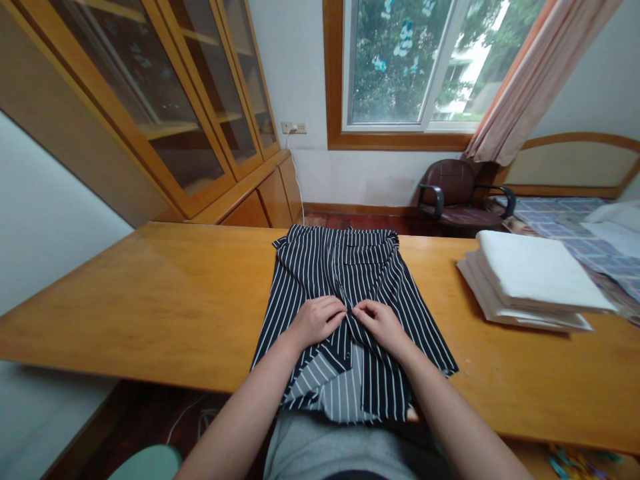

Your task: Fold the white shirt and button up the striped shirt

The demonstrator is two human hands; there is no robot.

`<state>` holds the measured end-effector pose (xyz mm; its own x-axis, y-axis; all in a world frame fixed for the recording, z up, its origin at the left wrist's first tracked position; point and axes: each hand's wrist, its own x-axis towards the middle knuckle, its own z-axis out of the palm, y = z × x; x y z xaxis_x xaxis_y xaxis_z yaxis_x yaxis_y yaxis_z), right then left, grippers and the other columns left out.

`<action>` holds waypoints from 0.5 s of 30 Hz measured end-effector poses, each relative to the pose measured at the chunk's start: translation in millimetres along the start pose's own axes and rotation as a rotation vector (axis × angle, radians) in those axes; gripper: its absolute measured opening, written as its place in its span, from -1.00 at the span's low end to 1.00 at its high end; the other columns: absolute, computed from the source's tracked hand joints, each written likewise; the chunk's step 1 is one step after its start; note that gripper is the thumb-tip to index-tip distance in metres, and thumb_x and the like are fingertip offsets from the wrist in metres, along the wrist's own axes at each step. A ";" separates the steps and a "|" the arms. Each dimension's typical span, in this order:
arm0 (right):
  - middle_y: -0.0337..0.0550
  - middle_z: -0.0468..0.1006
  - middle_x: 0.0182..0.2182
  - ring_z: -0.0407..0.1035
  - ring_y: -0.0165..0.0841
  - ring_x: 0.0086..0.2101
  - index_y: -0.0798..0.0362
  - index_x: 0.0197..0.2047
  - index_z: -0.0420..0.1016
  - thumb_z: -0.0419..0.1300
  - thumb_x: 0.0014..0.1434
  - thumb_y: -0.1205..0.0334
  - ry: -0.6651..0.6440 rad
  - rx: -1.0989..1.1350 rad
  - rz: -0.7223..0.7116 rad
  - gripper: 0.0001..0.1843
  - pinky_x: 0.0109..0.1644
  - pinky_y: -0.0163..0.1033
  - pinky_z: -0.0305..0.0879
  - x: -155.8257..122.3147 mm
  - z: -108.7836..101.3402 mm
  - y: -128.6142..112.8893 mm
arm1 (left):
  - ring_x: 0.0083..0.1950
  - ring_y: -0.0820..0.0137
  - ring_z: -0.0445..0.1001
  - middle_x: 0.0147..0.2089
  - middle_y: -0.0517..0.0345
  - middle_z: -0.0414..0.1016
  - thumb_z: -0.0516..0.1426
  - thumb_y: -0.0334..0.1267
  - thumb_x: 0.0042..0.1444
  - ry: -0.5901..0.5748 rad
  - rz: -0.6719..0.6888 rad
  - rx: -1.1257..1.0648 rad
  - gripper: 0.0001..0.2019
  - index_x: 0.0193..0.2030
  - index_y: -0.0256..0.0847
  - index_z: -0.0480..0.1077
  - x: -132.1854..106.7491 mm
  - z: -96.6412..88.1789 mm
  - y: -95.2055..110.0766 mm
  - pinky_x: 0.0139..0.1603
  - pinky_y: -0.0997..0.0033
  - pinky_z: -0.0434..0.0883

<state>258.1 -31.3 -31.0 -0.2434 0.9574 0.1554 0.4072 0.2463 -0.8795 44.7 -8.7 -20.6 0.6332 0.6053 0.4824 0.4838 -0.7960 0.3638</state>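
A black shirt with white stripes point(305, 273) lies on the wooden table, its hem toward me and hanging over the near edge. Both hands meet at its front opening, around the middle. My left hand point(319, 320) pinches one edge of the opening between closed fingers. Close beside it, my right hand point(379, 323) pinches the other edge, fingertips nearly touching the left ones. Below the hands the front parts, and the grey inner side shows. A small button is visible on the edge there; whatever lies between the fingertips is hidden.
On the right of the wooden table point(165, 300) sits a stack of folded white material point(540, 273). A glass-doored cabinet point(200, 100) stands at the back left. Beyond the table are a brown armchair point(453, 190) and a bed point(565, 220). A green stool point(145, 463) is at lower left.
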 end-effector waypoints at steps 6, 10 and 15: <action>-0.22 0.60 -0.36 0.45 -0.32 -0.34 -0.01 -0.25 0.57 0.15 0.28 0.09 -0.008 -0.020 -0.009 -0.78 -0.23 -0.29 0.29 0.9 1.4 2.2 | -0.07 0.35 0.53 -0.11 0.08 0.57 0.07 -0.26 0.32 -0.045 -0.013 -0.028 -0.81 0.00 -0.19 0.43 0.1 1.1 -1.1 -0.05 0.32 0.47; -0.24 0.58 -0.40 0.44 -0.34 -0.36 0.00 -0.27 0.56 0.20 0.24 0.15 -0.013 -0.013 0.001 -0.85 -0.23 -0.30 0.30 2.2 2.4 3.4 | -0.08 0.36 0.54 -0.12 0.10 0.58 0.06 -0.29 0.33 -0.047 0.002 -0.042 -0.83 -0.04 -0.18 0.46 -0.6 3.5 -3.3 -0.04 0.33 0.47; -0.26 0.55 -0.40 0.43 -0.36 -0.36 0.01 -0.28 0.53 0.20 0.23 0.22 0.011 -0.013 -0.009 -0.91 -0.24 -0.30 0.30 1.8 3.8 5.3 | -0.11 0.37 0.54 -0.15 0.11 0.58 0.06 -0.30 0.32 0.008 -0.045 -0.064 -0.82 -0.04 -0.16 0.47 -1.9 6.0 -6.5 -0.06 0.32 0.48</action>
<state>256.5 -28.8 -37.1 -0.2369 0.9569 0.1682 0.4166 0.2565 -0.8722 44.0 -4.6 -28.7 0.6070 0.6405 0.4704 0.4718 -0.7668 0.4353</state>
